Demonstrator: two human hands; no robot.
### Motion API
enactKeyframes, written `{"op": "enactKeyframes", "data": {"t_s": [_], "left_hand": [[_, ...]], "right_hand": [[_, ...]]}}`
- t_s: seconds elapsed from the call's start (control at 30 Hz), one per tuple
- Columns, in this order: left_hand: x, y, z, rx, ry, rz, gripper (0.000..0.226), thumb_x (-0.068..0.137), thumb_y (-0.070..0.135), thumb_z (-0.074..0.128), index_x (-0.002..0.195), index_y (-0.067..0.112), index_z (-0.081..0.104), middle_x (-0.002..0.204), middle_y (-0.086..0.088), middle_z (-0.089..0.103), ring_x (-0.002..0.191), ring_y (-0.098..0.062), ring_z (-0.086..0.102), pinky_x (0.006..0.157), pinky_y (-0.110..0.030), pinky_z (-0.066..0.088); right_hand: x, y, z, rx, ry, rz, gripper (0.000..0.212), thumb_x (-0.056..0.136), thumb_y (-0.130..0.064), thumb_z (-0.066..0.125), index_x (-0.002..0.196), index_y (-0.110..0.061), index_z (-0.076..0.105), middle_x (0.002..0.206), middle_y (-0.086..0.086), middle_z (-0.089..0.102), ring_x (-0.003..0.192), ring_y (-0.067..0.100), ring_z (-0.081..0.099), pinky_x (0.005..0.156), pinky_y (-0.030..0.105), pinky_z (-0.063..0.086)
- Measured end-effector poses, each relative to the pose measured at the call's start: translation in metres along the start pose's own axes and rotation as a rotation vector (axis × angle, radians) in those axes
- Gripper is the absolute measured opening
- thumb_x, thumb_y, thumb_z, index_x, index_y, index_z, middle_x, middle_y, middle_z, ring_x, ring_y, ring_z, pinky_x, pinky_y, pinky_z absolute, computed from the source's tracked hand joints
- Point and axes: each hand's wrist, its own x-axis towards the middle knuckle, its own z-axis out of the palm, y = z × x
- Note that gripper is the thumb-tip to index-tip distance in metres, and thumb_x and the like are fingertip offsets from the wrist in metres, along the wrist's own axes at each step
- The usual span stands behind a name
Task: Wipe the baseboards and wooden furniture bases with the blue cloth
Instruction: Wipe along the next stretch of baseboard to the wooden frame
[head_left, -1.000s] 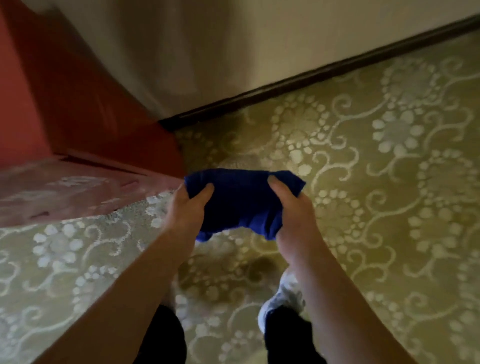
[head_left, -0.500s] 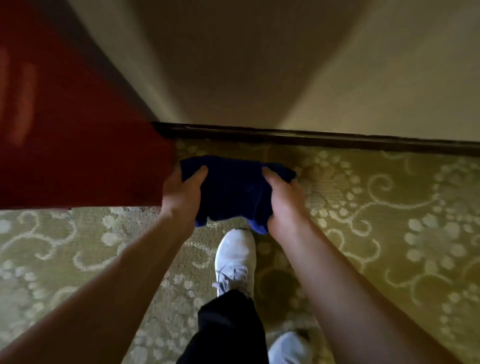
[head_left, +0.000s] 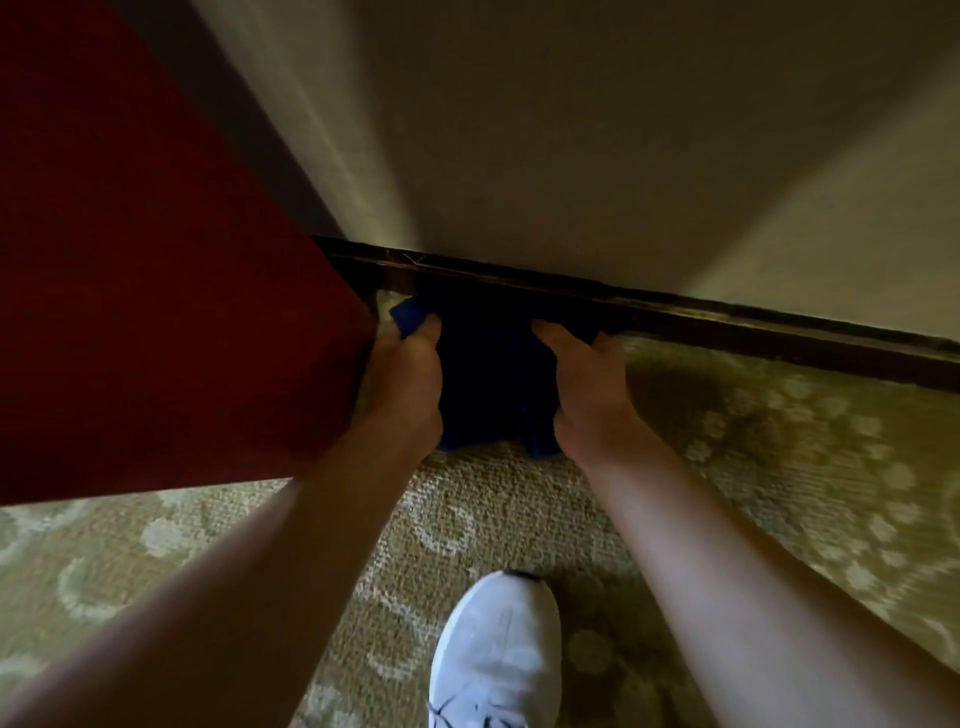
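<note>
As we crouch at frame centre, our left hand (head_left: 402, 379) and right hand (head_left: 589, 384) both grip the blue cloth (head_left: 493, 374), bunched against the dark baseboard (head_left: 727, 325).

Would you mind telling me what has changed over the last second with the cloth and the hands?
Both hands, left hand and right hand, carried the blue cloth forward and down to the dark baseboard beside the red furniture. Unchanged: both hands still grip the cloth.

Cloth (head_left: 488, 374) between left hand (head_left: 405, 384) and right hand (head_left: 587, 384), baseboard (head_left: 727, 325) just beyond both, cabinet (head_left: 156, 291) beside left hand, shoe (head_left: 498, 654) nearer, on carpet (head_left: 779, 467).
</note>
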Motion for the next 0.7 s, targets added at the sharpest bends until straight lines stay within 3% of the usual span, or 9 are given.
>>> {"op": "enactKeyframes", "data": {"t_s": [0.07, 0.17, 0.23, 0.27, 0.33, 0.47, 0.57, 0.63, 0.7], "left_hand": [[0.009, 0.001, 0.006, -0.042, -0.008, 0.01, 0.033, 0.09, 0.027, 0.06, 0.123, 0.022, 0.065, 0.116, -0.01, 0.071, 0.102, -0.033, 0.069, 0.09, -0.054, 0.056], [0.023, -0.002, 0.007, -0.062, 0.07, 0.072, 0.026, 0.099, 0.016, 0.055, 0.123, 0.011, 0.061, 0.116, -0.014, 0.068, 0.105, -0.034, 0.067, 0.094, -0.051, 0.055], [0.034, -0.005, 0.006, -0.026, 0.151, 0.109, 0.016, 0.101, 0.018, 0.053, 0.114, 0.01, 0.058, 0.102, -0.01, 0.066, 0.099, -0.033, 0.065, 0.091, -0.045, 0.054], [0.039, -0.005, 0.007, -0.008, 0.166, 0.12, 0.009, 0.102, 0.019, 0.052, 0.106, 0.013, 0.057, 0.093, -0.006, 0.062, 0.092, -0.031, 0.063, 0.085, -0.043, 0.053], [0.044, -0.002, 0.01, -0.016, 0.167, 0.135, 0.01, 0.102, 0.02, 0.051, 0.093, 0.018, 0.056, 0.083, -0.003, 0.058, 0.084, -0.029, 0.06, 0.077, -0.043, 0.052], [0.042, 0.006, 0.016, -0.097, 0.159, 0.149, 0.014, 0.101, 0.016, 0.053, 0.088, 0.017, 0.059, 0.085, -0.005, 0.062, 0.083, -0.028, 0.062, 0.08, -0.044, 0.054], [0.028, 0.004, 0.026, -0.071, 0.13, 0.215, 0.011, 0.101, 0.015, 0.054, 0.093, 0.013, 0.062, 0.084, -0.006, 0.061, 0.082, -0.026, 0.061, 0.079, -0.039, 0.051], [0.019, 0.002, 0.033, 0.018, 0.084, 0.249, 0.021, 0.102, 0.013, 0.052, 0.083, 0.02, 0.058, 0.08, -0.003, 0.058, 0.075, -0.018, 0.057, 0.073, -0.031, 0.048], [0.015, -0.001, 0.036, 0.056, 0.058, 0.241, 0.024, 0.103, 0.012, 0.051, 0.081, 0.021, 0.055, 0.082, -0.005, 0.059, 0.077, -0.02, 0.06, 0.079, -0.033, 0.052]], "right_hand": [[0.011, 0.002, 0.005, 0.01, -0.007, 0.0, 0.011, 0.089, -0.012, 0.067, 0.096, -0.014, 0.059, 0.093, 0.009, 0.066, 0.08, 0.026, 0.068, 0.068, 0.041, 0.059], [0.023, 0.009, 0.014, 0.032, -0.015, 0.041, 0.027, 0.089, -0.013, 0.069, 0.112, -0.011, 0.057, 0.099, 0.011, 0.065, 0.092, 0.032, 0.067, 0.081, 0.051, 0.058], [0.03, 0.015, 0.019, 0.01, -0.011, 0.046, 0.017, 0.089, -0.015, 0.069, 0.093, -0.017, 0.052, 0.094, 0.009, 0.061, 0.098, 0.034, 0.065, 0.089, 0.055, 0.054], [0.035, 0.019, 0.019, 0.001, -0.003, 0.043, 0.023, 0.089, -0.016, 0.069, 0.084, -0.018, 0.047, 0.092, 0.009, 0.06, 0.098, 0.034, 0.064, 0.09, 0.056, 0.054], [0.041, 0.023, 0.021, -0.001, 0.005, 0.026, 0.025, 0.088, -0.017, 0.07, 0.081, -0.019, 0.047, 0.093, 0.01, 0.062, 0.097, 0.035, 0.066, 0.089, 0.057, 0.054], [0.037, 0.019, 0.021, 0.059, 0.015, 0.045, 0.024, 0.088, -0.014, 0.07, 0.094, -0.01, 0.048, 0.102, 0.014, 0.063, 0.099, 0.036, 0.065, 0.089, 0.057, 0.055], [0.029, 0.017, 0.023, 0.138, 0.107, -0.123, 0.019, 0.086, -0.013, 0.067, 0.103, -0.01, 0.058, 0.102, 0.012, 0.067, 0.097, 0.031, 0.067, 0.087, 0.055, 0.056], [0.029, 0.016, 0.023, 0.185, 0.173, -0.262, 0.036, 0.083, -0.014, 0.064, 0.119, -0.013, 0.059, 0.11, 0.01, 0.069, 0.101, 0.028, 0.068, 0.091, 0.053, 0.055], [0.032, 0.017, 0.023, 0.167, 0.204, -0.325, 0.045, 0.082, -0.016, 0.061, 0.127, -0.014, 0.056, 0.117, 0.011, 0.067, 0.106, 0.027, 0.066, 0.095, 0.053, 0.053]]}}
